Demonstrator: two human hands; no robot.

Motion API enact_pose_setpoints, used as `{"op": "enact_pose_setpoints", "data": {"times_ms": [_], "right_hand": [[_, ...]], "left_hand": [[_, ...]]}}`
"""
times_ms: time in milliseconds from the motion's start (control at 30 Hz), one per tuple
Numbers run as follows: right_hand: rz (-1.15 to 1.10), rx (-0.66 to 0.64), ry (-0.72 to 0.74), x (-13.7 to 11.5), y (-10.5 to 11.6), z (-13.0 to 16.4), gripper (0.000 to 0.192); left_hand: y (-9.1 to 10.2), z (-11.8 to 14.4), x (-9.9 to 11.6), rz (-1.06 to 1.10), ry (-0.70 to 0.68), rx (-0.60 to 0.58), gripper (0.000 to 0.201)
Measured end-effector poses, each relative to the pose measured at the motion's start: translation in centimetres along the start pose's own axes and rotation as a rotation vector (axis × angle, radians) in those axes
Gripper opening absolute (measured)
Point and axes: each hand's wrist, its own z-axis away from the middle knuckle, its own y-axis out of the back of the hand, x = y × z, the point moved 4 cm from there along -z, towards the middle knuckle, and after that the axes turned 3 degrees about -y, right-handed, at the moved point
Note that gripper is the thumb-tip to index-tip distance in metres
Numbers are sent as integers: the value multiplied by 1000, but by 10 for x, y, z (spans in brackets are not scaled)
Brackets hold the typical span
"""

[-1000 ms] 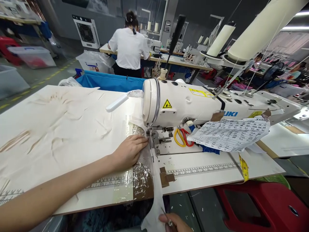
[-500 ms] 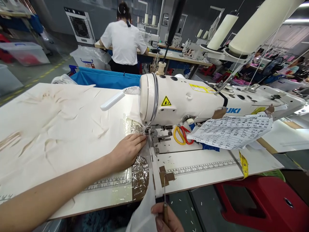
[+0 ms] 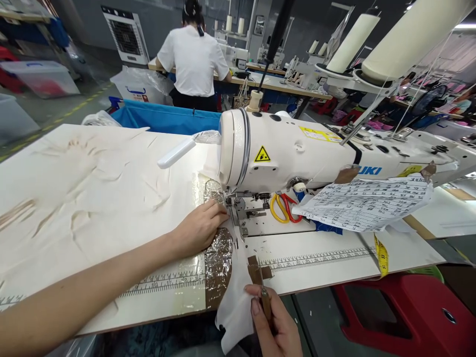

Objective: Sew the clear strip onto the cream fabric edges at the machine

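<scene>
Since the earlier frames, the person's right hand point(image 3: 277, 325) is rising from the near edge toward the table, carrying its tool and cloth along. Far left, wrinkled cream fabric point(image 3: 92, 183) is lying across the white wooden table point(image 3: 334, 267). Right of it, the left hand point(image 3: 199, 229) is resting flat with fingers together, pressing the fabric just beside the presser foot point(image 3: 236, 208) of the white industrial sewing machine point(image 3: 297, 153). Nearer and to the right, the right hand is pinching a thin brown-handled metal pick point(image 3: 265, 300) against a narrow white cloth strip point(image 3: 236, 307) hanging over the table's near edge. Beyond, yellow-and-red-handled scissors point(image 3: 283, 208) are lying under the machine arm.
</scene>
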Motion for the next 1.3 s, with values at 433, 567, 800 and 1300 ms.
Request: {"op": "enact_pose_setpoints", "data": {"times_ms": [433,567,800,1300], "right_hand": [[154,0,343,-32,-4,-20,30],[199,-24,363,-39,-6,-25,28],[261,-30,543,-49,-12,-41,25],[489,18,762,-63,-32,-52,31]], "left_hand": [[0,5,1,10,-83,66,33],[-2,5,1,-88,-72,14,33],[-4,2,-2,-186,39,-118,42],[-6,-1,-4,-112,73,5,36]]}}
